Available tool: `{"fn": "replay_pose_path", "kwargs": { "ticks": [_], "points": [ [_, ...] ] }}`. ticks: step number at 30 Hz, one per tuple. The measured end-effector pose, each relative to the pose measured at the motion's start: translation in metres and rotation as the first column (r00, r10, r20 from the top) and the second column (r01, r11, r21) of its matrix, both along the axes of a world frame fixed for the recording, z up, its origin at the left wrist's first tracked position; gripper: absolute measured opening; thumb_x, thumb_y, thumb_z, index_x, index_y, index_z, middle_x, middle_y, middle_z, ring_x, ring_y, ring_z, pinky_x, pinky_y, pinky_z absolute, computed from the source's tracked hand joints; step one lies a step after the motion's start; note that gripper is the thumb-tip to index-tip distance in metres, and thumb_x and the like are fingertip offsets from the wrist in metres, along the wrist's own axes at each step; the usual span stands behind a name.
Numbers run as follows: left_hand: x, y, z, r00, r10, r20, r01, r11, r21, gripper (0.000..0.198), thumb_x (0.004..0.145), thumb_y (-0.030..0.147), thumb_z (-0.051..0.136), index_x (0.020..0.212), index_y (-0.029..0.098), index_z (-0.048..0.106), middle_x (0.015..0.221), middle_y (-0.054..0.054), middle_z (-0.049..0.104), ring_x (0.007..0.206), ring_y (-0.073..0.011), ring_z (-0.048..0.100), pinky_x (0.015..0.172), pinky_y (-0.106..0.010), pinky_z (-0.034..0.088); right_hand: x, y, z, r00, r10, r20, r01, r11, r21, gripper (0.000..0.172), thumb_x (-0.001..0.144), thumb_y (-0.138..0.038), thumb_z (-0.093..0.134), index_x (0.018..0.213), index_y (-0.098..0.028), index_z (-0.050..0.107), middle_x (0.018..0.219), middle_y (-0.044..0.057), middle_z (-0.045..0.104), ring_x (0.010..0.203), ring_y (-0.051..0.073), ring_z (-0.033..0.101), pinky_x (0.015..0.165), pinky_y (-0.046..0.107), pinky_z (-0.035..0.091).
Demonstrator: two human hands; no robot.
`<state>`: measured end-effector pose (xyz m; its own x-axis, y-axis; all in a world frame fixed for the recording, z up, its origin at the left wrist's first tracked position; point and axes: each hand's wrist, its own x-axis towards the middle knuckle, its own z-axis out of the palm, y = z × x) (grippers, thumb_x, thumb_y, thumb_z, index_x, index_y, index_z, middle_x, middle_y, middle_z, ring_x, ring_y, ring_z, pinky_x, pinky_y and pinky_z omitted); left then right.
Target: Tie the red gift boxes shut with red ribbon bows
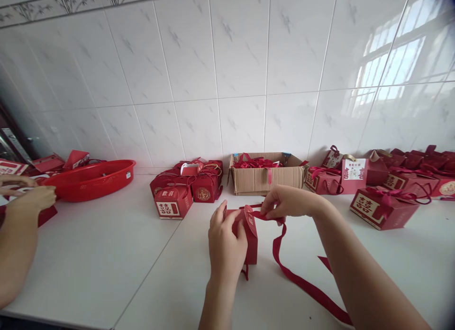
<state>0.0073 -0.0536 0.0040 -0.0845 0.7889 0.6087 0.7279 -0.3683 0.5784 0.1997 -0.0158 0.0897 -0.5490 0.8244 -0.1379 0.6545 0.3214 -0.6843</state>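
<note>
1. While the left hand (226,237) sits curled over a small dark-red card gift box (251,244), the right hand (279,204) works just beside it; that box stands upright around the lower middle of the frame.
2. Left grip: about half open, fingers a bit spread, and it's got hold of the box by its top and left side.
3. Right grip: pinched pretty much closed on a shiny dark-red fabric ribbon (295,277). The ribbon goes from the box top to those fingers, then curls away to the lower right, partly hidden by the forearm.
4. It's all on a smooth white desk (163,273), with a short dark-red cord (245,273) poking out below the box.
5. Back centre, there's an open brown cardboard carton (249,182) full of red ribbon stuff, with a cluster of red gift boxes (174,202) left of it.
6. Right side: more boxes with bows (394,209).
7. Far left: another person's hands (33,199) near a round red plastic basin (99,182); can't tell what they're gripping.
</note>
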Motion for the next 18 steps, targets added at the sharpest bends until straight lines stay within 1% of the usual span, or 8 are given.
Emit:
{"fn": "replay_pose_path", "kwargs": {
  "ticks": [3,6,12,15,18],
  "points": [
    [0.0001,0.0002,-0.0004,1.000,-0.002,-0.001,0.002,1.000,-0.010,0.025,0.085,0.024,0.050,0.103,0.023,0.069,0.134,-0.010,0.050,0.126,-0.0265,0.046,0.100,-0.045,0.043,0.0013,-0.0011,0.0014,1.000,0.001,-0.005,-0.001,1.000,0.016,0.017,0.075,-0.028,0.061,0.084,-0.020,0.073,0.071,0.002,0.069,0.062,0.014,0.064,0.061,0.025,0.047],
    [0.0003,-0.0006,0.0001,1.000,-0.006,-0.001,0.006,1.000,-0.026,0.026,0.086,0.024,0.049,0.104,0.023,0.068,0.135,-0.010,0.050,0.127,-0.0259,0.045,0.101,-0.044,0.043,0.0020,-0.0022,0.0029,1.000,0.004,-0.001,-0.004,1.000,0.031,0.022,0.076,-0.028,0.060,0.092,-0.022,0.074,0.074,0.002,0.070,0.064,0.015,0.065,0.061,0.025,0.048],
    [0.0005,-0.0007,0.0005,1.000,-0.009,-0.002,0.009,0.999,-0.035,0.026,0.087,0.025,0.048,0.105,0.024,0.068,0.136,-0.009,0.049,0.126,-0.0255,0.045,0.101,-0.044,0.042,0.0018,-0.0028,0.0044,0.999,0.019,-0.041,-0.018,0.999,0.039,0.026,0.077,-0.032,0.062,0.099,-0.023,0.074,0.087,0.004,0.073,0.071,0.016,0.066,0.064,0.025,0.050],
    [0.0002,-0.0001,-0.0005,1.000,-0.016,0.003,0.016,1.000,-0.027,0.026,0.087,0.024,0.049,0.104,0.023,0.068,0.135,-0.010,0.050,0.125,-0.0257,0.046,0.100,-0.044,0.043,0.0024,-0.0048,0.0067,0.998,0.017,-0.052,-0.014,0.999,0.051,0.027,0.077,-0.033,0.062,0.098,-0.022,0.074,0.082,0.004,0.073,0.071,0.016,0.066,0.065,0.025,0.050],
    [-0.0001,-0.0002,-0.0008,1.000,-0.022,0.009,0.022,1.000,-0.016,0.025,0.086,0.025,0.050,0.104,0.024,0.068,0.134,-0.010,0.051,0.124,-0.0263,0.047,0.099,-0.045,0.044,0.0028,-0.0067,0.0088,0.999,-0.006,-0.049,0.010,0.997,0.074,0.026,0.077,-0.033,0.062,0.097,-0.021,0.074,0.075,0.004,0.071,0.068,0.016,0.066,0.061,0.024,0.048]
  ]
}}
